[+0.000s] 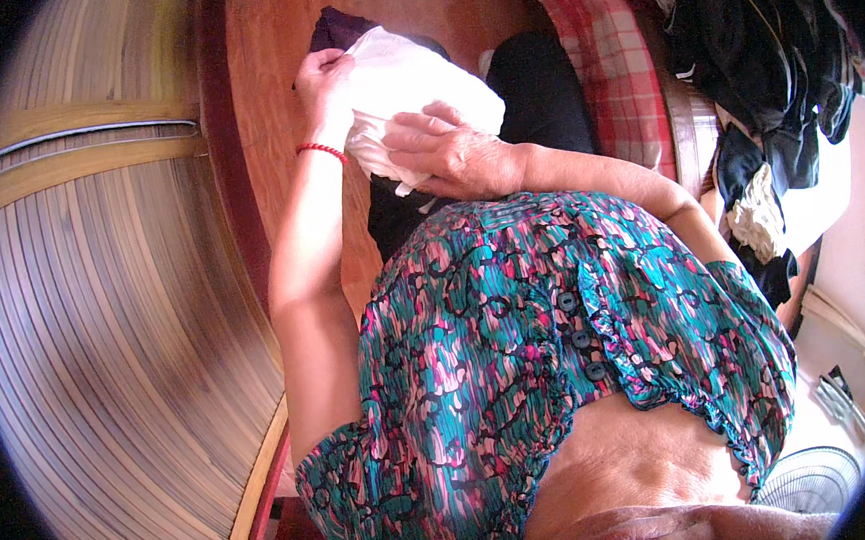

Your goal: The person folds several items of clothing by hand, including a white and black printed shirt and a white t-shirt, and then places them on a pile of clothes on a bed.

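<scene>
A folded white cloth (419, 75) lies over my lap in the upper middle of the head view. My left hand (324, 70), with a red bracelet at the wrist, pinches its far left edge between thumb and fingers. Dark purple cloth (337, 30) shows just beyond that hand; whether the fingers hold it too cannot be told. My right hand (454, 152) rests palm down on the near right part of the white cloth, fingers slightly spread. Bunched folds and a loose white strip show between the hands. The cloth's underside is hidden.
Striped wooden panels (103, 293) stand at the left, beside reddish wooden flooring (290, 167). A red-and-white plaid cloth (613, 54) lies right of my dark-clad leg (544, 89). Dark garments (748, 45) hang or lie at the upper right. A fan (812, 480) is at the lower right.
</scene>
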Demonstrator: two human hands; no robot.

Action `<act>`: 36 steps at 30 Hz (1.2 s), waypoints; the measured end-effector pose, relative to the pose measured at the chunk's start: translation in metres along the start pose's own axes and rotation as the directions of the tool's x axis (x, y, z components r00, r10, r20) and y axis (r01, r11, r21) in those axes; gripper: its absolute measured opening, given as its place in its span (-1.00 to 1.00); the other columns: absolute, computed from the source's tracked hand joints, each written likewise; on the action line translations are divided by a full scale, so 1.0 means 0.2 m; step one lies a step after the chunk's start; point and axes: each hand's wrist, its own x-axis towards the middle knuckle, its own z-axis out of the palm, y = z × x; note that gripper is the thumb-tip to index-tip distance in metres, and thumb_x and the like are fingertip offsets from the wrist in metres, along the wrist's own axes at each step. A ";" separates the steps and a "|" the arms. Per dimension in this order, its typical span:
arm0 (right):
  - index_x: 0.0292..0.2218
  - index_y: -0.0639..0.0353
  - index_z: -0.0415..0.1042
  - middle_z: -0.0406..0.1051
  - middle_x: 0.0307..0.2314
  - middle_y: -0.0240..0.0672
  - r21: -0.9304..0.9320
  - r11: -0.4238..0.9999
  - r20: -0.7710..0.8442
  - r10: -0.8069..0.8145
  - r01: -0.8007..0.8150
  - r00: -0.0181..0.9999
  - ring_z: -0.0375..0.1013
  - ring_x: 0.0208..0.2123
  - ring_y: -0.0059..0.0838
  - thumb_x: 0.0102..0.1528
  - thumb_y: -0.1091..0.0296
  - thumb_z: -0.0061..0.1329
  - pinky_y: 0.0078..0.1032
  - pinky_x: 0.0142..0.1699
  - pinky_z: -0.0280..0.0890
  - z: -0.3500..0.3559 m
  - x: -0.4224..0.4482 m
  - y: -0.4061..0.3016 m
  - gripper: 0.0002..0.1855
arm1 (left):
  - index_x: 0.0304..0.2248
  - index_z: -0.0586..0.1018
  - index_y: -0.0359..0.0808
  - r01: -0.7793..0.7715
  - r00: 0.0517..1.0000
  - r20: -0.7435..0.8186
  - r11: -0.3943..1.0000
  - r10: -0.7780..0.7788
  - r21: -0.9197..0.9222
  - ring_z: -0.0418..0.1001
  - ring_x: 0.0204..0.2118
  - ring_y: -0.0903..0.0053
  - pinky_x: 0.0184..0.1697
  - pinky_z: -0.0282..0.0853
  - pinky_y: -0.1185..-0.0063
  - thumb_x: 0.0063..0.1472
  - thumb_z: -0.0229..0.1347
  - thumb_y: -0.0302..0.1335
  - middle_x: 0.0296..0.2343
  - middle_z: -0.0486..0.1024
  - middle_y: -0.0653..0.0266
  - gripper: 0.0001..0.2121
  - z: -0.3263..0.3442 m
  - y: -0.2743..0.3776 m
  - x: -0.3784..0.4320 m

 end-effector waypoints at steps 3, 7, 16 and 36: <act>-0.09 0.15 0.29 0.15 0.01 -0.21 0.009 1.000 0.001 0.003 -0.003 1.000 0.00 0.13 -0.14 -0.05 0.29 -0.02 -0.09 0.14 -0.10 -0.01 0.00 0.01 -0.55 | -0.43 0.48 -0.42 0.061 0.997 -0.043 0.986 -0.068 -0.152 0.36 -0.52 0.65 -0.45 0.30 0.70 -0.05 0.15 -0.62 -0.54 0.44 0.32 -0.86 -0.06 0.02 0.03; -0.09 0.15 0.29 0.14 0.01 -0.21 0.041 0.999 0.006 -0.014 0.013 1.000 -0.02 0.14 -0.13 -0.08 0.29 0.00 -0.08 0.13 -0.11 -0.04 0.02 -0.01 -0.53 | -0.44 0.50 -0.42 0.040 0.998 -0.050 0.995 -0.045 -0.086 0.34 -0.55 0.67 -0.49 0.28 0.71 0.00 0.13 -0.58 -0.55 0.44 0.33 -0.90 -0.06 0.02 0.05; -0.07 0.07 0.29 0.18 -0.02 -0.27 0.002 0.999 -0.024 -0.043 0.043 0.999 0.02 0.11 -0.19 -0.13 0.19 0.02 -0.12 0.11 -0.08 0.00 0.02 0.01 -0.46 | -0.35 0.49 -0.41 -0.433 0.885 0.141 0.674 0.444 0.599 0.44 -0.34 0.24 -0.28 0.33 0.41 0.02 0.12 -0.47 -0.41 0.48 0.03 -0.80 0.01 0.14 0.09; 0.01 0.09 0.24 0.08 0.07 -0.28 0.126 0.992 0.081 0.001 -0.011 0.997 -0.14 0.18 -0.16 -0.13 0.29 0.06 -0.09 0.17 -0.20 -0.09 0.01 0.01 -0.38 | -0.39 0.45 -0.37 -0.754 0.614 0.268 0.453 0.742 0.475 0.38 -0.34 0.19 -0.27 0.29 0.41 0.10 0.02 -0.54 -0.43 0.42 0.08 -0.92 0.06 0.24 0.03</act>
